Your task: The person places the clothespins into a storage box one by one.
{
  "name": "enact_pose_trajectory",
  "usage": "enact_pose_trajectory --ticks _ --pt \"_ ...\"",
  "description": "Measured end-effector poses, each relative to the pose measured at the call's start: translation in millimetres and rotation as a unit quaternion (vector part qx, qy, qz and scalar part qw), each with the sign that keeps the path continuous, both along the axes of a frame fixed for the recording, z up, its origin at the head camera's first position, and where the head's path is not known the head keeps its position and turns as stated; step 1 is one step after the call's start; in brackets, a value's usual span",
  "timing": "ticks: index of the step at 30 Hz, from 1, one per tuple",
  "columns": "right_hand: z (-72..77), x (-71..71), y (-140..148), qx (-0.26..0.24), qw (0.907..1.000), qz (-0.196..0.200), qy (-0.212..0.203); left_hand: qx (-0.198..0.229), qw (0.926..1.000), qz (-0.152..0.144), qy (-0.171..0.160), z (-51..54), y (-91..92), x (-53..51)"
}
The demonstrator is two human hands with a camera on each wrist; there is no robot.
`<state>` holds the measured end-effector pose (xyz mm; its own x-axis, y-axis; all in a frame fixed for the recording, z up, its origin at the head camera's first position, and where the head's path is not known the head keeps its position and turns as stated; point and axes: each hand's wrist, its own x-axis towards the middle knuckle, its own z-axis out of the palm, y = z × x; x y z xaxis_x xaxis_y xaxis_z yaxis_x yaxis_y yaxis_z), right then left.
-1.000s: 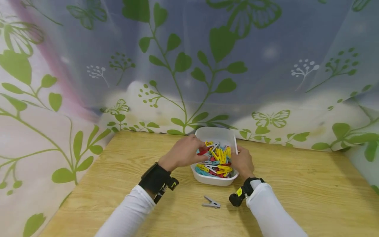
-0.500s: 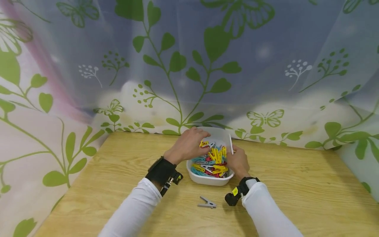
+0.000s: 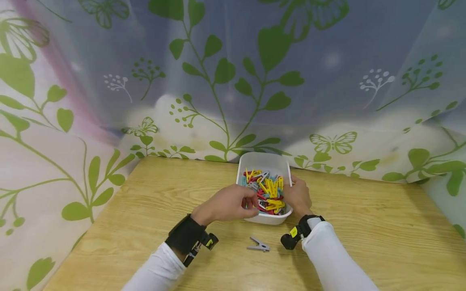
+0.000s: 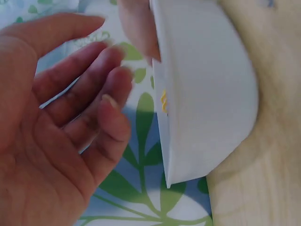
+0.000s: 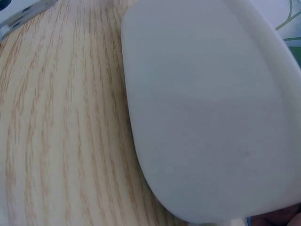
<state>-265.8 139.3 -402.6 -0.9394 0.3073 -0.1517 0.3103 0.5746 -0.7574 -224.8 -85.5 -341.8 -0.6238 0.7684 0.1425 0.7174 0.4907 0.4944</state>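
A white plastic box (image 3: 263, 218) holds a heap of yellow, red, blue and grey clothespins (image 3: 271, 188). My left hand (image 3: 229, 204) hovers over the box's near left edge. Its fingers are loosely bent, and in the left wrist view nothing lies between the fingers (image 4: 89, 84) and thumb. At the right side of the box, my right hand (image 3: 298, 196) grips the wall near the rim, its fingertips partly hidden. The right wrist view is mostly filled by the box's outer wall (image 5: 207, 108). A single grey clothespin (image 3: 259, 244) lies on the table in front of the box.
The wooden table (image 3: 364, 226) extends to both sides of the box. Behind it hangs a curtain (image 3: 327, 101) printed with leaves and butterflies, close to the box's far end. Wrist straps with small cameras sit on both forearms.
My left hand has drawn back from the far left of the box to its near left edge, uncovering the clothespins there. My right hand stays at the right wall.
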Motion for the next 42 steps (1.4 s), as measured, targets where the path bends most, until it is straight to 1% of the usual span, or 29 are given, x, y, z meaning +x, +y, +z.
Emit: enact_pose_trajectory --ticks 2,4,7,9,12,16,19,26,31,38,40,42 --pt "1.7 0.0 1 -0.002 1.0000 0.000 -0.002 -0.022 0.9995 -0.015 -0.016 -2.6 -0.3 9.6" --pt "3.2 -0.2 1 -0.003 1.0000 0.000 -0.003 -0.057 0.9977 -0.023 -0.026 -7.2 1.2 17.7" --pt "4.5 -0.3 2 -0.006 1.0000 0.000 -0.007 -0.102 0.9940 -0.023 -0.033 -17.4 3.9 27.8" --pt "4.9 0.0 1 -0.007 0.9999 0.000 -0.008 -0.125 0.9917 -0.019 -0.024 -24.8 5.4 32.6" --pt "4.6 0.2 1 -0.011 0.9999 0.002 -0.009 -0.141 0.9900 -0.009 -0.009 -33.5 6.6 37.0" --pt "4.4 0.5 1 -0.018 0.9998 0.001 -0.012 -0.157 0.9876 0.001 0.006 -39.0 7.4 39.4" --pt "5.6 0.3 0 -0.019 0.9998 -0.002 -0.010 -0.158 0.9873 0.003 0.007 -42.2 8.7 39.9" --pt "7.1 0.4 0 -0.015 0.9999 0.001 -0.008 -0.148 0.9888 0.004 0.016 -49.5 10.4 42.2" --pt "5.0 0.3 -1 -0.017 0.9998 -0.001 -0.011 -0.142 0.9897 0.003 0.017 -51.3 9.2 42.7" --pt "1.6 -1.3 -1 -0.015 0.9998 -0.007 -0.013 -0.146 0.9889 0.002 0.024 -50.7 8.4 43.5" --pt "0.2 -1.6 -1 -0.013 0.9998 -0.005 -0.014 -0.150 0.9885 0.002 0.021 -48.4 8.4 43.8" --pt "-1.0 -1.6 -1 -0.014 0.9998 -0.003 -0.015 -0.152 0.9882 -0.001 0.019 -43.4 8.8 44.1"
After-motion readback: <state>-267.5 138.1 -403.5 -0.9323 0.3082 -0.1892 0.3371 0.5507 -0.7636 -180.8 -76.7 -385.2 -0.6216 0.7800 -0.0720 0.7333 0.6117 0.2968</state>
